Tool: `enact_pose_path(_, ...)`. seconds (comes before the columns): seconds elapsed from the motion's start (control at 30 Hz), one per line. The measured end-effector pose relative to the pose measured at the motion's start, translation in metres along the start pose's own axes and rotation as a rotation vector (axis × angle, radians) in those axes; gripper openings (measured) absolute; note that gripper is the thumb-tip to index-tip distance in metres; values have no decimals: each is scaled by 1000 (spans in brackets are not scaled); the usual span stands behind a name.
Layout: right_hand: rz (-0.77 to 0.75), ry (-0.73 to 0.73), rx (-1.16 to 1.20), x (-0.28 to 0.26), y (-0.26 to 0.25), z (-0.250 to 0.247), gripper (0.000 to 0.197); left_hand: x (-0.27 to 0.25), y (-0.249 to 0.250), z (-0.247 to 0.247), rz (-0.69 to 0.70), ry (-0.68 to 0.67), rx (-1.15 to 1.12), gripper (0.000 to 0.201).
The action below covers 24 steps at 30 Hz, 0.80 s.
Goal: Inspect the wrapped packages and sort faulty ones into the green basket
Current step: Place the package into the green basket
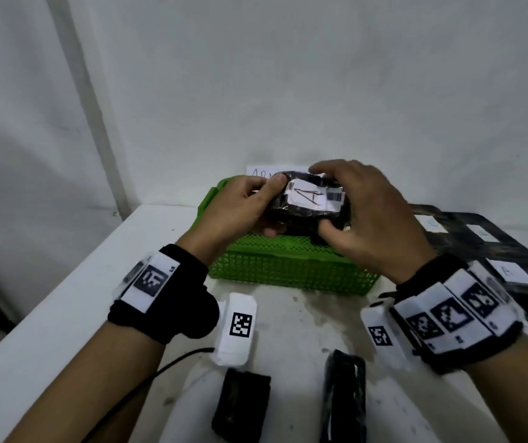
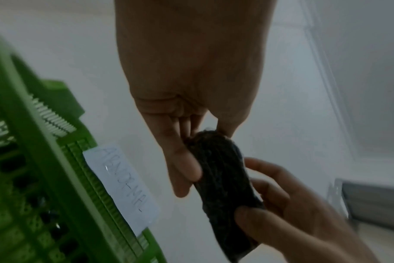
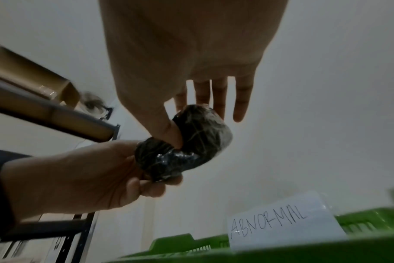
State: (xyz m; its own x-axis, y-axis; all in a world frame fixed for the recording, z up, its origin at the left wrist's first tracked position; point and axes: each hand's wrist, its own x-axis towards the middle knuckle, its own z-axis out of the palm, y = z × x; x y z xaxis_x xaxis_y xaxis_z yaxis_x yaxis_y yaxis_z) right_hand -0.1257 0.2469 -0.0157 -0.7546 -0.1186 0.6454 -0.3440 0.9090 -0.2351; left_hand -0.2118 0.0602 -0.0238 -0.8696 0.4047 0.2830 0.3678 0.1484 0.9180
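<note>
A black wrapped package [image 1: 310,199] with a white label marked "A" and barcodes is held above the green basket [image 1: 288,270]. My left hand [image 1: 272,209] grips its left end, thumb on top and fingers beneath. My right hand [image 1: 323,199] pinches its right end between the thumb below and fingers over the top. In the left wrist view my left hand [image 2: 205,147] clamps the package [image 2: 225,178]. In the right wrist view my right hand's thumb [image 3: 173,135] presses into the package [image 3: 191,142]. A paper sign [image 3: 281,222] reading "ABNORMAL" is fixed to the basket rim [image 3: 214,252].
Two more black packages [image 1: 241,404] [image 1: 345,398] lie on the white table near its front edge. Several labelled black packages [image 1: 479,238] are stacked to the right of the basket. A white wall stands close behind. A metal shelf with a cardboard box [image 3: 34,74] is off to the left.
</note>
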Motion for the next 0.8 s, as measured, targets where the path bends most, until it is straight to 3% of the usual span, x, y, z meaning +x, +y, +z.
enact_pose_path(0.07, -4, -66, -37, 19, -4, 6, 55, 10, -8, -12, -1, -13, 182, 68)
enact_pose_path(0.13, -7, -158, -38, 38, -2, 16, 49, 15, -16, -24, -9, 28, 332, 75)
enact_pose_path(0.27, -10, -428, -74, 81, 19, 51, 49, 25, -38, -45, -49, 128, 322, 45)
enact_pose_path(0.5, -221, -829, -196, 143, 33, 112, 36, 35, -72, -50, -59, 111, 254, 42)
enact_pose_path(0.63, -332, -922, -247, 153, 29, 143, 33, 38, -77, -52, -83, 140, 176, 35)
enact_pose_path(0.8, -434, -878, -227, 139, 34, 167, 35, 40, -80, -52, -72, 166, 159, 32)
